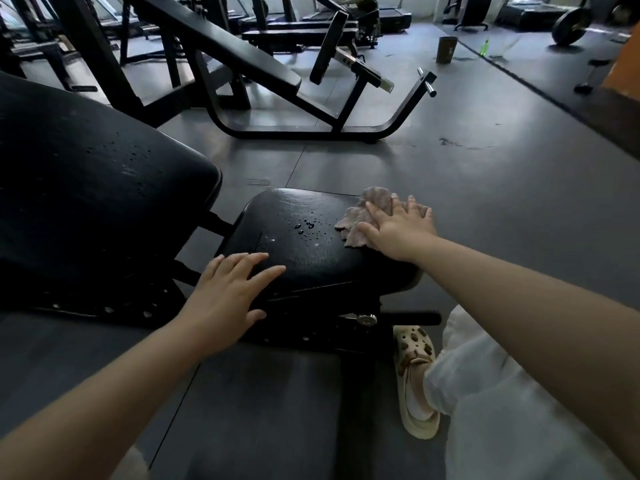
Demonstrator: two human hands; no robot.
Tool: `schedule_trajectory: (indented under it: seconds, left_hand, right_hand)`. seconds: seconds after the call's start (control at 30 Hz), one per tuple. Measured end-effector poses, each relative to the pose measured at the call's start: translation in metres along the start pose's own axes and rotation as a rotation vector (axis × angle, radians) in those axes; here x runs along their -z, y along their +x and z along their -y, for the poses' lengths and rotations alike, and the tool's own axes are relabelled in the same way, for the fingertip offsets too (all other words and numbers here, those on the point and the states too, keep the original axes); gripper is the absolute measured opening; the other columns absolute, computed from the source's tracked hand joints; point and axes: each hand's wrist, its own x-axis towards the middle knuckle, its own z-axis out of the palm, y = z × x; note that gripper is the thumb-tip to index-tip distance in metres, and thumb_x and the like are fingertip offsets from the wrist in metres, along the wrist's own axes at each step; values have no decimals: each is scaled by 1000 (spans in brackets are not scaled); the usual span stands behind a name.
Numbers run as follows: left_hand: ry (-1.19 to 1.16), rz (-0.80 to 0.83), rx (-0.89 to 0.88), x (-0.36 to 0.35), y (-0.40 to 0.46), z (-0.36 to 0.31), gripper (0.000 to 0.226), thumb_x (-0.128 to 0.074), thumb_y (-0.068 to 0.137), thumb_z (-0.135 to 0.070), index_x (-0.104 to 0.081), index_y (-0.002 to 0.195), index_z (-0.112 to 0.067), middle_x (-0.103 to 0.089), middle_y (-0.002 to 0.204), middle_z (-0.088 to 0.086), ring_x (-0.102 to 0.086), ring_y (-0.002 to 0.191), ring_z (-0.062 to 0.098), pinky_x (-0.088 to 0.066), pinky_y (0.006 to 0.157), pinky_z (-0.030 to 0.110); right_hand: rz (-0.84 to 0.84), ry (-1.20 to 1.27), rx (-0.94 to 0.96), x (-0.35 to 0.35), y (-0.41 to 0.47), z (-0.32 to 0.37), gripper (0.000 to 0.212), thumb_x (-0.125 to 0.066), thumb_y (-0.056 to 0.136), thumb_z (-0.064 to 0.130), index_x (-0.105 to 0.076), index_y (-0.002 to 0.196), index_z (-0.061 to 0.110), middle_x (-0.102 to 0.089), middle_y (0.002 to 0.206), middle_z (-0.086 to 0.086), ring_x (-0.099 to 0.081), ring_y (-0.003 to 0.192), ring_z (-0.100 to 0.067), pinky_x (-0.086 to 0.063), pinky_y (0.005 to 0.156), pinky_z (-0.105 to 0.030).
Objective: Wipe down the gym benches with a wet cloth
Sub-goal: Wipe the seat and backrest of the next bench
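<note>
Cloth [367, 216], bunched at the seat pad's [311, 251] 2 o'clock corner, pressed flat under right hand [398, 230], fingers straight. Droplets [304, 225] just beside, toward 9 o'clock. Left hand [228, 292] flat, bracing the 7 o'clock edge, holding nothing.

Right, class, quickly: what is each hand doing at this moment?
Left hand: open, fingers flat on the seat pad, holding nothing.
Right hand: open, pressing the cloth flat onto the pad.

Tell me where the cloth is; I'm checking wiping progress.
In the head view, the cloth lies on the far right edge of the seat pad, pressed under the right hand, right of the water droplets.
</note>
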Motion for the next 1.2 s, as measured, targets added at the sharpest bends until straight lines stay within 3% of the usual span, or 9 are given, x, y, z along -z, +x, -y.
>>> schedule_trajectory:
  seconds: [0.2, 0.33, 0.43, 0.6, 0.73, 1.2]
  left_hand:
    - [-111, 14, 61, 0, 3, 24, 63, -71, 78, -43, -49, 136, -31, -42, 145, -2, -39, 131, 22, -36, 103, 37]
    - [-126, -19, 25, -3, 1, 26, 59, -84, 65, -36, -65, 120, -24, -63, 124, 3, -61, 108, 29, -49, 86, 40]
    - [-110, -27, 9, -6, 2, 28, 60, -90, 55, -34, -70, 111, -22, -69, 112, 5, -67, 94, 30, -53, 75, 41]
    - [-110, -63, -12, -12, 1, 32, 63, -91, 49, -37, -71, 108, -23, -71, 107, 3, -68, 88, 27, -55, 67, 39]
    - [-81, -85, -52, -13, 4, 34, 65, -92, 42, -41, -73, 102, -23, -72, 101, 0, -70, 80, 24, -56, 61, 35]
    - [-60, -210, -62, -22, 4, 31, 67, -92, 39, -44, -73, 100, -25, -72, 102, 0, -69, 78, 23, -54, 65, 37]
  right_hand:
    - [76, -35, -54, 14, 33, 5, 66, -15, 90, 71, -3, 149, 44, 9, 159, -7, 9, 145, -34, 6, 114, -57]
    - [113, -49, -43, 18, 47, 8, 68, -15, 92, 69, 3, 149, 39, 24, 155, -9, 20, 143, -33, 12, 111, -58]
    - [99, -29, 39, 14, 39, 3, 70, -17, 93, 65, 10, 150, 33, 34, 151, -8, 28, 140, -28, 15, 112, -53]
    - [101, -77, 151, 8, 6, -12, 73, -17, 94, 61, 16, 149, 26, 25, 155, -9, 19, 144, -25, 8, 117, -46]
    - [122, -135, 148, 11, 12, -8, 72, -15, 92, 65, 9, 151, 29, 13, 159, -7, 12, 146, -25, 5, 117, -46]
    - [158, -131, 276, 6, 88, 85, 65, -15, 96, 61, 3, 151, 33, 12, 159, -5, 12, 146, -23, 7, 115, -48]
